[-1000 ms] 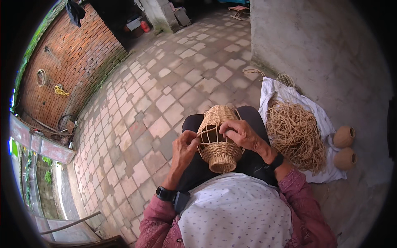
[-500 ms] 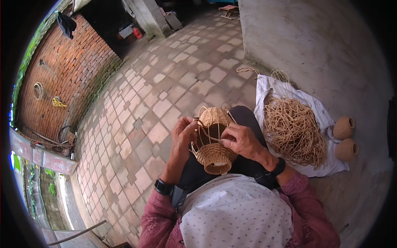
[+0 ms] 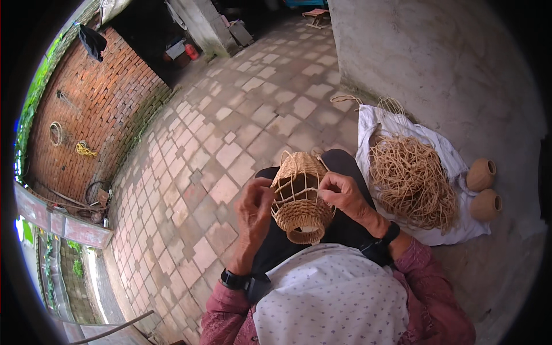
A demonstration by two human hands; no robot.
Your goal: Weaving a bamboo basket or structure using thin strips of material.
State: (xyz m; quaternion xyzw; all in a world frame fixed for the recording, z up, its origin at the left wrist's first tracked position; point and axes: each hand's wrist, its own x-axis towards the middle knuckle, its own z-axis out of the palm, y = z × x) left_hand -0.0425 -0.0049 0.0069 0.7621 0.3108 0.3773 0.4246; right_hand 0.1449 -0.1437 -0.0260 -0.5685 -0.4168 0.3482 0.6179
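Observation:
A tan woven cord basket (image 3: 302,217) rests on my lap, its round mouth toward me. Between its woven near end and woven far end is an open band crossed by upright strands, with a dark inside. A cord (image 3: 303,191) runs across this band. At the basket's left edge my left hand (image 3: 255,208) is closed, fingertips pinched at the cord's left part; its exact grip is partly hidden. My right hand (image 3: 347,198) pinches the cord between thumb and forefinger at the right edge.
To my right, a heap of tan cord (image 3: 411,181) lies on a white sack (image 3: 471,227). Two small round brown pots (image 3: 482,174) stand beside it, near a grey wall (image 3: 437,63). Paving (image 3: 230,155) stretches ahead toward a brick wall (image 3: 98,86) at left.
My left hand has moved down along the basket's left side, and my right hand slightly right. The basket has tipped a little, showing more of its far woven part.

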